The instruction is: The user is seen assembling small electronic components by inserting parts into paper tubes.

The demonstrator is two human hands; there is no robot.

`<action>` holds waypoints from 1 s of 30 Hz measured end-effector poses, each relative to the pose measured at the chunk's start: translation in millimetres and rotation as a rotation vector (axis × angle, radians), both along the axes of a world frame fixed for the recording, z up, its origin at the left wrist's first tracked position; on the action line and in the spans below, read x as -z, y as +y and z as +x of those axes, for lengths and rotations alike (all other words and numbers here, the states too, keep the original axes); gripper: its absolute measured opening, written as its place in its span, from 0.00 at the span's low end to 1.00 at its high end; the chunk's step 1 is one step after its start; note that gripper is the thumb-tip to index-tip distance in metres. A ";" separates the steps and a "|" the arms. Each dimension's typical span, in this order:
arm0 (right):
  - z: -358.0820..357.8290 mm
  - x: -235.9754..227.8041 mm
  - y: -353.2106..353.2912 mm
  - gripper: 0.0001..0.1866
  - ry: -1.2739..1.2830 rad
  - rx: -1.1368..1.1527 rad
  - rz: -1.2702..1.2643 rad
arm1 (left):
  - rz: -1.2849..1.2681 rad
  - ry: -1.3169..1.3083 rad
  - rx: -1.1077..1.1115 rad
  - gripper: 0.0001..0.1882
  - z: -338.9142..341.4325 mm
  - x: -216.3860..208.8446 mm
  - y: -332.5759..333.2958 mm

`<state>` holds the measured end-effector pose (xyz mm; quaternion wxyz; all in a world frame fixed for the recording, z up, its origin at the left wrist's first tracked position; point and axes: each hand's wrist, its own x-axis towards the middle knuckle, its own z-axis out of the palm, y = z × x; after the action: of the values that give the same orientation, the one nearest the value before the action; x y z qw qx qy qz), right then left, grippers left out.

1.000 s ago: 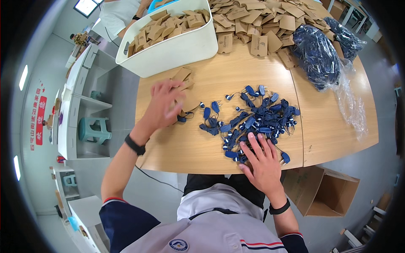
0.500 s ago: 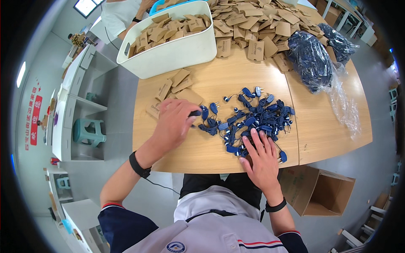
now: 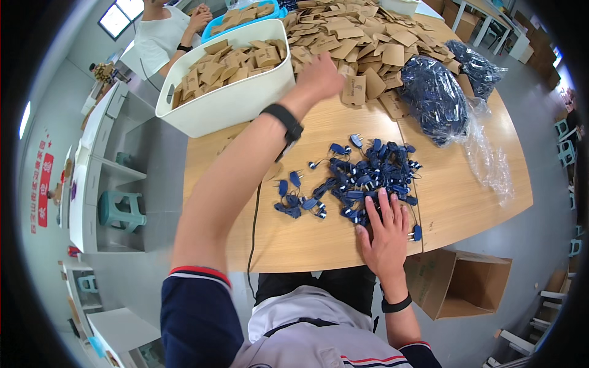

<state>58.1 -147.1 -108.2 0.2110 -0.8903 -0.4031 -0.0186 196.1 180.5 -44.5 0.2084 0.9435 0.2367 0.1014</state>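
Observation:
My left hand [image 3: 321, 77] reaches across to the near edge of a heap of brown card pillow boxes [image 3: 343, 27], just right of the white tub. Its fingers are bent down and hidden behind the back of the hand, so whatever they hold does not show. My right hand [image 3: 386, 236] lies flat, fingers stretched out, on the near side of a tangled pile of dark blue earphones [image 3: 374, 168] with bundled cords and pronged plugs. A smaller cluster of earphones [image 3: 296, 203] lies to its left. My left forearm hides most of the flat brown boxes beneath it.
A white tub [image 3: 230, 101] full of brown boxes stands at the far left, a blue tray [image 3: 211, 29] behind it. Clear bags of dark blue items [image 3: 434, 98] lie at the right. A cardboard box [image 3: 457, 285] sits below the table. Another person [image 3: 161, 38] is at far left.
My left hand has moved from beside the small earphone cluster, where it had a dark blue piece at its fingertips, to the box heap. My right hand stays on the earphone pile.

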 end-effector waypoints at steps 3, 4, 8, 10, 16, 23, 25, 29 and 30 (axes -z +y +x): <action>2.9 0.0 -2.3 0.32 0.024 0.009 0.004 | 0.190 -0.004 -0.159 0.39 36.8 10.5 28.4; 3.3 1.2 -2.8 0.32 0.032 0.013 0.013 | 0.188 -0.014 -0.147 0.39 43.8 17.0 32.9; 3.1 0.3 -0.4 0.31 0.045 -0.004 0.025 | 0.183 -0.050 -0.243 0.49 61.3 46.1 63.2; 4.1 0.8 -0.7 0.30 0.046 -0.005 0.028 | 0.179 -0.067 -0.247 0.54 63.1 53.2 64.5; 5.7 2.3 -2.4 0.30 0.033 0.015 0.027 | 0.095 0.110 -0.125 0.50 59.6 54.5 42.9; 5.1 2.4 -2.0 0.30 0.025 0.000 0.070 | 0.004 0.139 -0.043 0.51 8.3 59.7 6.2; 5.0 0.6 -2.4 0.30 0.022 0.000 0.078 | 0.057 0.102 0.057 0.51 -7.2 58.2 -5.7; 2.6 2.1 -4.8 0.29 0.041 0.016 0.096 | 0.052 0.064 0.149 0.46 -44.0 59.2 -11.2; 2.8 3.8 -5.7 0.29 0.031 0.018 0.111 | 0.049 0.066 0.147 0.46 -53.7 60.0 -10.2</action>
<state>60.9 -152.8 -112.0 0.2662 -0.8810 -0.3902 -0.0289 142.4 170.2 -104.5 0.1843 0.9660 0.1710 0.0606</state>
